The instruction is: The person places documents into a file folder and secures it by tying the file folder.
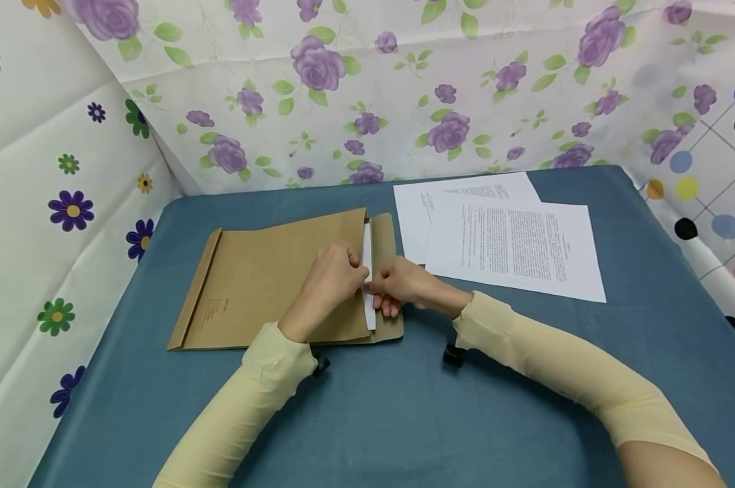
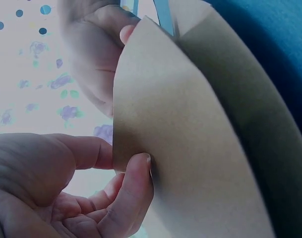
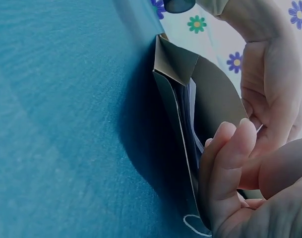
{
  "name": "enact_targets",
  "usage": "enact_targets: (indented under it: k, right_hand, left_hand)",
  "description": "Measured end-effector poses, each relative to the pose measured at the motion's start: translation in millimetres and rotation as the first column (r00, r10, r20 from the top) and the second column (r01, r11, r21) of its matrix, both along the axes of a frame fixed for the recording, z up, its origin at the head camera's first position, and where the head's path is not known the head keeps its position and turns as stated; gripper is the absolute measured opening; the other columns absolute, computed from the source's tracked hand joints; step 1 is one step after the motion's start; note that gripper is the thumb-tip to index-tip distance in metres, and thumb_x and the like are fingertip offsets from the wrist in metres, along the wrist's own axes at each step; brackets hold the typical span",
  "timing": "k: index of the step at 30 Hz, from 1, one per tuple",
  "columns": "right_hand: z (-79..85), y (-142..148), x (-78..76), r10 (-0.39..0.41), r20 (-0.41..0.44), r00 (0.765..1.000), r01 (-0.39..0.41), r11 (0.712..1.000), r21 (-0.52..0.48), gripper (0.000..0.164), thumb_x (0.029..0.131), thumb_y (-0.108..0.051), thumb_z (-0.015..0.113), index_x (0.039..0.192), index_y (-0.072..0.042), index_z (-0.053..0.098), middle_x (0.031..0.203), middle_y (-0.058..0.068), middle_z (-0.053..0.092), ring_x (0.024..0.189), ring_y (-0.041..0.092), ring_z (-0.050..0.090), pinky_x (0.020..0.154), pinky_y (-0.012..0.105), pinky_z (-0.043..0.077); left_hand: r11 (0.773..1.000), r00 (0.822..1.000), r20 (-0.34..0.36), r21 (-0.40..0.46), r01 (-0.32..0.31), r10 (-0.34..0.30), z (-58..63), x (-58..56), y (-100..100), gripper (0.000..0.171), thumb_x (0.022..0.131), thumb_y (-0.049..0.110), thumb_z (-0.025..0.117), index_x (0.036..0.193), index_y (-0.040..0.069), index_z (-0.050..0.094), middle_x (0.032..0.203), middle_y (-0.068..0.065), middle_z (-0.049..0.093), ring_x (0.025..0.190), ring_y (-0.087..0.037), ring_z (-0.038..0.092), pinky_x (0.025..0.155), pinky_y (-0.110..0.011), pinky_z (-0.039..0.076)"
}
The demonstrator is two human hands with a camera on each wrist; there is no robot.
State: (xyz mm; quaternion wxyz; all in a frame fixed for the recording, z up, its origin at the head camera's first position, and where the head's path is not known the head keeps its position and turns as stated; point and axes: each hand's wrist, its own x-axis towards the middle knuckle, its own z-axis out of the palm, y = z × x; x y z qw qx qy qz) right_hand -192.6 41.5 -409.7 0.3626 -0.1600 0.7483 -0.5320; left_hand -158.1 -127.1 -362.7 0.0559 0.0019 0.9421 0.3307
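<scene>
A brown paper envelope (image 1: 269,278) lies flat left of centre in the head view, its open mouth facing right and its flap (image 1: 385,234) spread out. White papers (image 1: 368,244) show as a narrow strip inside the mouth. My left hand (image 1: 333,274) pinches the front panel at the mouth between thumb and fingers; the left wrist view shows that panel (image 2: 165,99) bowed up. From the right, my right hand (image 1: 404,281) reaches into the mouth with curled fingers, pinching at the papers' edge. Its fingers (image 3: 230,153) partly hide the papers (image 3: 192,99) in the right wrist view.
Printed sheets (image 1: 513,237) overlap at the back right of the blue-covered table (image 1: 379,420), close to the envelope's flap. A white string loop (image 3: 193,225) hangs by the envelope's edge. Flowered cloth (image 1: 318,102) rises behind the table.
</scene>
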Motion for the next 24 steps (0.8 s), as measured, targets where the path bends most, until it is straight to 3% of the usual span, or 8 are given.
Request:
enact_targets:
  k: [6,13,24]
  right_hand:
    - [-2.1,-3.6,-0.7,-0.005,0.012,1.0,0.005,1.0,0.001,0.033,0.106,-0.012,0.058,0.079,0.006,0.068,0.069,0.013,0.068,0.047,0.014,0.061,0.048,0.027,0.054]
    - [-6.2,-6.8,0.0,-0.003,0.015,1.0,0.003,1.0,-0.014,0.035,0.106,-0.002,0.047,0.082,0.008,0.07,0.069,0.013,0.067,0.047,0.014,0.061,0.049,0.028,0.055]
    - [-8.8,-6.4,-0.6,-0.013,-0.013,1.0,0.013,1.0,-0.001,0.034,0.107,-0.005,0.05,0.084,0.007,0.071,0.074,0.016,0.07,0.05,0.015,0.063,0.051,0.03,0.056]
  left_hand:
    - [1.0,1.0,0.003,0.007,0.0,0.0,-0.3,-0.1,-0.4,0.006,0.088,0.005,0.063,0.085,0.006,0.058,0.065,-0.007,0.061,0.051,-0.018,0.055,0.049,-0.028,0.038]
    - [1.0,1.0,-0.004,0.004,0.006,-0.006,-1.3,-0.2,-0.4,0.003,0.086,0.005,0.061,0.085,0.006,0.058,0.065,-0.006,0.06,0.053,-0.018,0.052,0.049,-0.027,0.036]
    - [1.0,1.0,0.009,0.011,0.009,-0.009,-4.6,-0.9,-1.0,0.003,0.087,0.005,0.062,0.087,0.005,0.059,0.063,-0.007,0.061,0.05,-0.017,0.05,0.047,-0.026,0.035]
